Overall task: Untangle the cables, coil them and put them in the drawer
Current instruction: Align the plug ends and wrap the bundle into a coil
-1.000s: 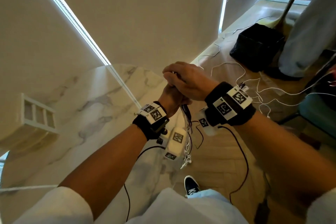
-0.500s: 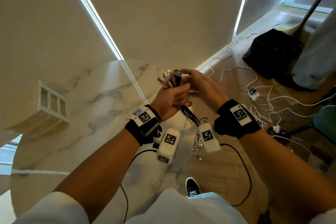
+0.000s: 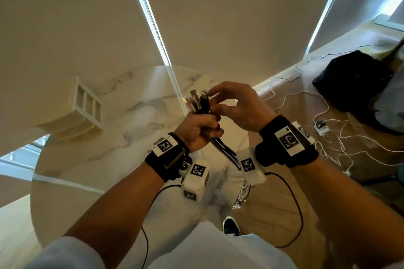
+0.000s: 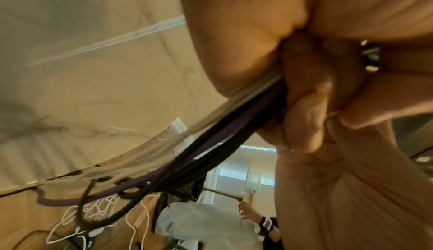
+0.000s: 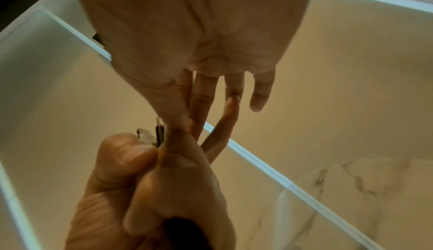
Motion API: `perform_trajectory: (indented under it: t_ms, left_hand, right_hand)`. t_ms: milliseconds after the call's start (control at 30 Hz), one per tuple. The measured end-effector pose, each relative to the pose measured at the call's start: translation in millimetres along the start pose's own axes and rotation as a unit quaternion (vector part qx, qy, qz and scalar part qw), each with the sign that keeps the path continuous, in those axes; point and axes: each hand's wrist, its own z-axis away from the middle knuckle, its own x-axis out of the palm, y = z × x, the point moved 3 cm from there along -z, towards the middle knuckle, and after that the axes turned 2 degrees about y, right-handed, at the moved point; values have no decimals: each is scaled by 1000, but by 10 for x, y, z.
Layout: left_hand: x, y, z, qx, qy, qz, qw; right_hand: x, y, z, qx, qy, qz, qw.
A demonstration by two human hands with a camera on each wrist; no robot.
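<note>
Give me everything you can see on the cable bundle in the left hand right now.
The cable bundle is several thin cables, mostly black, with one purple and some pale ones, gathered side by side. The left hand grips it in a fist above the marble table. Plug ends stick up above the fist, some metallic; the right hand touches them with thumb and fingertips. Below the fist the cables hang down slack toward the floor, still loosely tangled, not coiled.

Both wrists wear black bands (image 3: 286, 144) with square black-and-white markers, white camera boxes (image 3: 195, 179) with black cables, and white sleeves (image 3: 63, 253).
</note>
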Motion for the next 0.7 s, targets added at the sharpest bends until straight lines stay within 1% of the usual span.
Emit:
perform_trajectory:
  t_ms: [133,267,367,433,500,533,600,700]
  left_hand:
    - [-238,108,210,-5,4,40,999]
    - [-568,240,490,-10,7,60,998]
    - [-834,337,686,-18,16,80,997]
    - [-997,412,821,-23,15,78,997]
    - [-1133,499,973,-21,-5,81,996]
    - [-1196,537,1046,-21,-2,82,996]
    - [-1312,597,1174,-21,27,71,997]
    - [-1433,685,1307,0,41,52,998]
  right_hand:
    - [301,-216,-133,-19,-39,-18,999]
    - [731,-435,-297,-57,-122,30,990]
    - [1025,-579,-411,-68,-164,3,984]
    - [1214,-655,-470,-81,-184,-9,980]
    - [1398,-730,-522,-76,-202,-23,976]
    - [1481,-772,-545,-70,-209,-38,975]
    - [1626,-869,-596,-65,-219,-62,972]
    - [1827,-1017,-640,-60,-220,-68,971]
